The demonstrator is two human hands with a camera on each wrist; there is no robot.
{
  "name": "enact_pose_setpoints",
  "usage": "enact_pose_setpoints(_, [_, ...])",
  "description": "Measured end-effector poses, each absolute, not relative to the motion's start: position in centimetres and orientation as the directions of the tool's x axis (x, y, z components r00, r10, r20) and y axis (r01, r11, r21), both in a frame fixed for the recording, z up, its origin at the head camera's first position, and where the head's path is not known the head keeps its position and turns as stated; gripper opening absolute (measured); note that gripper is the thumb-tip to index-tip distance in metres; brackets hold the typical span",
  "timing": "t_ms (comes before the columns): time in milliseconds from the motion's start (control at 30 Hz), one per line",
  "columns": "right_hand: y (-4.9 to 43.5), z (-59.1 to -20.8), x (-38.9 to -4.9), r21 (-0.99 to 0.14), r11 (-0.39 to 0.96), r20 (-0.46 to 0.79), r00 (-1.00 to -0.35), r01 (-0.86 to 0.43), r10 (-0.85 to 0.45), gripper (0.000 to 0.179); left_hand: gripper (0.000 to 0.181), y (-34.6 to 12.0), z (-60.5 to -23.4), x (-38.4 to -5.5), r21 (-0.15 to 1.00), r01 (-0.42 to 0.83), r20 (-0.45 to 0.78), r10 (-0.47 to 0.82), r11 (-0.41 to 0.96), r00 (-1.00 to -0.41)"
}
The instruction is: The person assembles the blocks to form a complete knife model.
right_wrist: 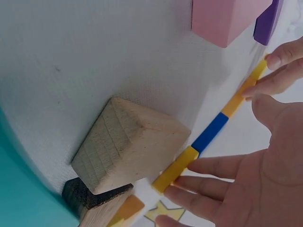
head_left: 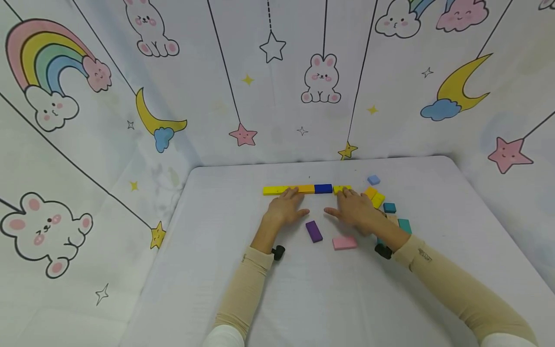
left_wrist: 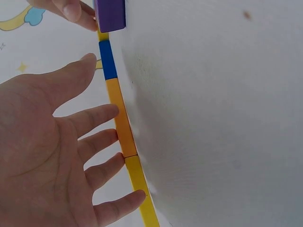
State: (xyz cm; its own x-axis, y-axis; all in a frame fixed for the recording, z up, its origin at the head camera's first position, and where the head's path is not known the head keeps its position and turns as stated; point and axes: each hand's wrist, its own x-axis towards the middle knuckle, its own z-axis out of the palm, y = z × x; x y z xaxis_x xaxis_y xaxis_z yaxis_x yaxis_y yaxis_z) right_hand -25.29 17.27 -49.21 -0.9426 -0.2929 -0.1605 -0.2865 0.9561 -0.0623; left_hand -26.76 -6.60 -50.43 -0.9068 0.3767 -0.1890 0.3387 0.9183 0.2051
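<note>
A row of blocks crosses the far part of the table. From left to right it has a yellow block (head_left: pixel 274 191), an orange block (head_left: pixel 307 189), a blue block (head_left: pixel 323 188) and a short yellow block (head_left: pixel 342 189). Spread fingers of my left hand (head_left: pixel 283 211) touch the near side of the yellow and orange blocks, as the left wrist view shows. Extended fingertips of my right hand (head_left: pixel 356 208) rest against the short yellow block. Both thumbs point inward, apart from each other. A purple block (head_left: pixel 314 231) and a pink block (head_left: pixel 344 243) lie nearer, between the forearms.
Beside the right hand lie orange (head_left: pixel 370 192), yellow (head_left: pixel 378 200), dark teal (head_left: pixel 389 207) and green-teal (head_left: pixel 405 225) blocks, plus a bare wooden block (right_wrist: pixel 128 144) partly behind the wrist. A light blue block (head_left: pixel 374 180) sits farther back. A patterned cloth wall rises behind the table (head_left: pixel 208 231).
</note>
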Motion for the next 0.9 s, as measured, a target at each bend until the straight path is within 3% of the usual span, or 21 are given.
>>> enact_pose_setpoints(900, [17.03, -49.12, -26.12, -0.076, 0.957, -0.170, -0.942, -0.280, -0.289, 0.083, 0.069, -6.66, -50.61, -26.90, 0.181, 0.352, -0.196, 0.384, 0.918, -0.902])
